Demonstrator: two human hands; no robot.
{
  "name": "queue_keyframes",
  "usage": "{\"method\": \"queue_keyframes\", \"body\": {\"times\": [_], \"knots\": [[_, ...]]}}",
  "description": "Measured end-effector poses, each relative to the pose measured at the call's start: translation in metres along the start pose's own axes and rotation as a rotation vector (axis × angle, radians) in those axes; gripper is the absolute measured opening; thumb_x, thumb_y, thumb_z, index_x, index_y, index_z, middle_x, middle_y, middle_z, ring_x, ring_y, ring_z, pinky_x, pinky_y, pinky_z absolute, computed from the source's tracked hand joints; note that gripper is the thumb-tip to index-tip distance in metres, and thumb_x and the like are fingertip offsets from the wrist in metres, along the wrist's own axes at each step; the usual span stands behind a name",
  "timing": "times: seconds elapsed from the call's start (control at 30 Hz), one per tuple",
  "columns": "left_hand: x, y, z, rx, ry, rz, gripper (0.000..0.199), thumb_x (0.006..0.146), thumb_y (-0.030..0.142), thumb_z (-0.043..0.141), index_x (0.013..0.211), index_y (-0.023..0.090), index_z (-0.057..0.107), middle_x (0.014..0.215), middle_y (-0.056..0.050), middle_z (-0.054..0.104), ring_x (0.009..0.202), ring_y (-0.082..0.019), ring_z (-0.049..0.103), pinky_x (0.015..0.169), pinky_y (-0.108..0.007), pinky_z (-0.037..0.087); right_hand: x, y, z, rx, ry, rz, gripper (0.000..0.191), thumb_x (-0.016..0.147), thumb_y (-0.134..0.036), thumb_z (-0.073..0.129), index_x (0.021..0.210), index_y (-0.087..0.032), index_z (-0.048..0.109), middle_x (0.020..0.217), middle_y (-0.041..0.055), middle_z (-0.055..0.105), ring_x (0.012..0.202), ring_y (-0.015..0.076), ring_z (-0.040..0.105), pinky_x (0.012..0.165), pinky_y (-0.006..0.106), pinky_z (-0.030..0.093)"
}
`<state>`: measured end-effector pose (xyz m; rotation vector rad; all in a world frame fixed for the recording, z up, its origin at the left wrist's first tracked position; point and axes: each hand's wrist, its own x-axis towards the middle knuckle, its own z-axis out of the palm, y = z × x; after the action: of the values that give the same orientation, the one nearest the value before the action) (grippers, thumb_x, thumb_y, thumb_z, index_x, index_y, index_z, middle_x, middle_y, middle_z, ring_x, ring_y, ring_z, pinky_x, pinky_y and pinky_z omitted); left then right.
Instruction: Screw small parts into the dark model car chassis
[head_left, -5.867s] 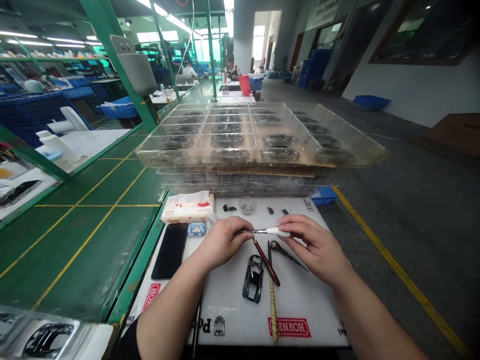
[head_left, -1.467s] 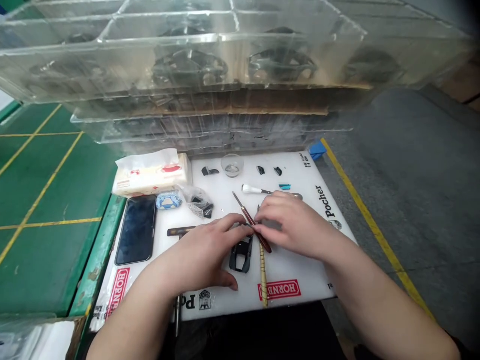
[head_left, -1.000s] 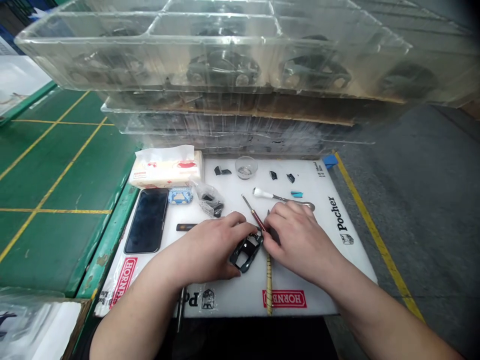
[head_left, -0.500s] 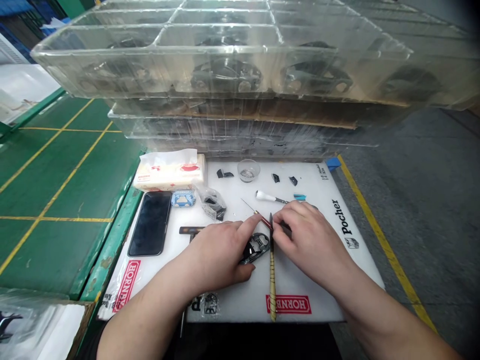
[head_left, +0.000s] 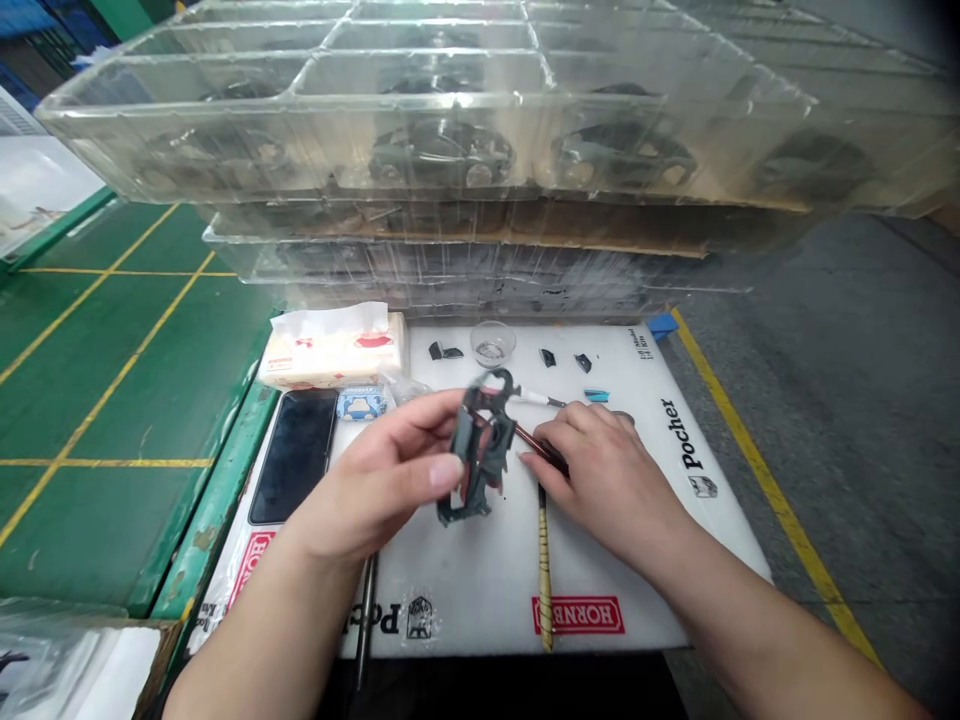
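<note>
Black car body [head_left: 476, 450] clamped in left fingers [head_left: 444, 473], clear of mat [head_left: 480, 600]; right fingers [head_left: 559, 425] pinch red tool [head_left: 534, 443].

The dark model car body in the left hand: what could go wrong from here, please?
The car body might slip from the left hand and chip on the white board below. The red-handled tool under the right hand lies close, so it could scratch the paint. The small black parts lie loose and could be knocked away.
</note>
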<state>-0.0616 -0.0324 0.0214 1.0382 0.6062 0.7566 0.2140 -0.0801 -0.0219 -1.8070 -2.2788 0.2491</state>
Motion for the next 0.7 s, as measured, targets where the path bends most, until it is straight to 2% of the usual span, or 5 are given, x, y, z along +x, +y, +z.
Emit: {"method": "queue_keyframes", "body": {"times": [0.1,0.2,0.3,0.5,0.7], "knots": [[0.005,-0.004,0.003,-0.261,0.008,0.018,0.037,0.101,0.040,0.092,0.134,0.022,0.087,0.121,-0.012,0.087,0.105,-0.031,0.087,0.082,-0.035,0.072,-0.001,-0.004,0.002,0.019,-0.011,-0.020,0.015,0.108,-0.034,0.086,0.100,-0.023,0.082,0.107,0.0096,0.073,0.106,0.0343,0.068,0.096,0.053,0.053],[0.010,-0.004,0.005,-0.342,0.048,0.035,0.030,0.110,0.029,0.080,0.138,0.019,0.086,0.146,-0.017,0.084,0.113,-0.032,0.089,0.084,-0.035,0.075,-0.001,-0.006,0.001,0.054,-0.002,-0.032,0.017,0.110,-0.030,0.083,0.095,-0.022,0.080,0.106,0.0090,0.073,0.109,0.0347,0.068,0.098,0.054,0.053],[0.013,-0.003,0.005,-0.384,0.114,0.069,0.030,0.118,0.034,0.069,0.133,0.016,0.087,0.149,-0.020,0.083,0.112,-0.033,0.090,0.084,-0.037,0.077,-0.001,-0.004,-0.004,0.127,0.047,0.004,0.020,0.111,-0.030,0.076,0.092,-0.023,0.073,0.106,0.0090,0.073,0.106,0.0339,0.069,0.095,0.052,0.054],[0.015,-0.001,0.001,-0.408,0.222,0.134,0.029,0.121,0.030,0.062,0.129,0.015,0.086,0.140,-0.020,0.087,0.105,-0.032,0.092,0.080,-0.037,0.077,-0.004,0.001,-0.024,0.600,0.139,0.298,0.022,0.111,-0.047,0.071,0.102,-0.027,0.069,0.093,0.0037,0.076,0.080,0.0230,0.071,0.069,0.037,0.054],[0.020,-0.011,-0.001,-0.392,0.171,0.084,0.027,0.118,0.029,0.068,0.131,0.015,0.086,0.143,-0.020,0.086,0.114,-0.035,0.091,0.086,-0.039,0.078,-0.005,-0.003,-0.029,0.977,0.207,0.311,0.025,0.112,-0.049,0.078,0.121,-0.026,0.071,0.100,0.0030,0.080,0.086,0.0194,0.076,0.080,0.033,0.065]]}}
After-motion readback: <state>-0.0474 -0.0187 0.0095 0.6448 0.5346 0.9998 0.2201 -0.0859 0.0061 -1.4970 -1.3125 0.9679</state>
